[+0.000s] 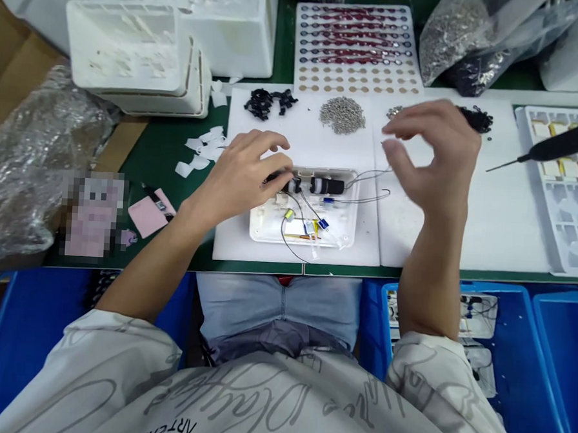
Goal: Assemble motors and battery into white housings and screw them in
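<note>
A white plastic housing (255, 231) lies on the white work mat, with thin wires, small blue connectors (323, 223) and a yellow-green piece (288, 214) in it. Across its back edge lies a black cylindrical part (327, 186) with wires running off to the right. My left hand (252, 172) is at the housing's left back corner, thumb and forefinger closed on a dark part partly hidden by the fingers. My right hand (437, 153) is raised above the mat to the right, thumb and fingertips nearly together in a pinch; anything between them is too small to name.
Behind the housing are piles of black parts (266, 103) and small metal screws (343, 114). A black screwdriver (564, 144) points in from the right, over a white compartment tray (563, 250). White bins (130, 95) stand back left; white scraps (208, 144) lie near my left hand.
</note>
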Available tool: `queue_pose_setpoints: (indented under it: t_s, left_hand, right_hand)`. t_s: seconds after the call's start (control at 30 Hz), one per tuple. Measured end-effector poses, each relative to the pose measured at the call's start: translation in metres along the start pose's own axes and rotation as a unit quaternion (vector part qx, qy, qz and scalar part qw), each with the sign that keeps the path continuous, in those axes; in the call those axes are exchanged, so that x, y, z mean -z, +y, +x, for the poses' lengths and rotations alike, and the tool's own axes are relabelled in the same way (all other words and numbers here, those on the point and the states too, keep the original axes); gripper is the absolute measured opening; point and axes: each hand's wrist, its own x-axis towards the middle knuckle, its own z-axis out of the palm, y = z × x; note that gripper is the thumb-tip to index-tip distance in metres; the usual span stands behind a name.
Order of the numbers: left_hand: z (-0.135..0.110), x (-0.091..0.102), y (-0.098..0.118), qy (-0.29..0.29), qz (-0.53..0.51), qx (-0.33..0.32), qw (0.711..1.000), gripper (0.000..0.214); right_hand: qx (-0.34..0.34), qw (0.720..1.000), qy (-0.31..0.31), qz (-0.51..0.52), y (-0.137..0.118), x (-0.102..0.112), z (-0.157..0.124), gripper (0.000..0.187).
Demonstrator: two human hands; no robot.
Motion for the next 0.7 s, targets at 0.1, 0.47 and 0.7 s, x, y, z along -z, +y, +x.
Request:
queue_pose_setpoints:
  t_s: [0.1,0.47,0.7]
  left_hand:
    - [-0.018,0.005,-0.014,-0.031,0.030,-0.028,0.999,0.024]
    - [-0.019,-0.011,0.000,-0.013,0.067,0.034,0.997,0.022]
    - [-0.018,-0.001,-0.016,0.018,-0.001,-0.031,0.999,0.029]
  right_hand:
    - [0.084,0.990,-0.093,-0.064,-0.028,-0.015,-0.002,0.020]
    - [0.036,0.910,-0.289,-0.296,-0.065,-0.045,-0.013,0.018]
    - [0.007,0.911,-0.303,-0.278,-0.076,-0.041,-0.005,0.024]
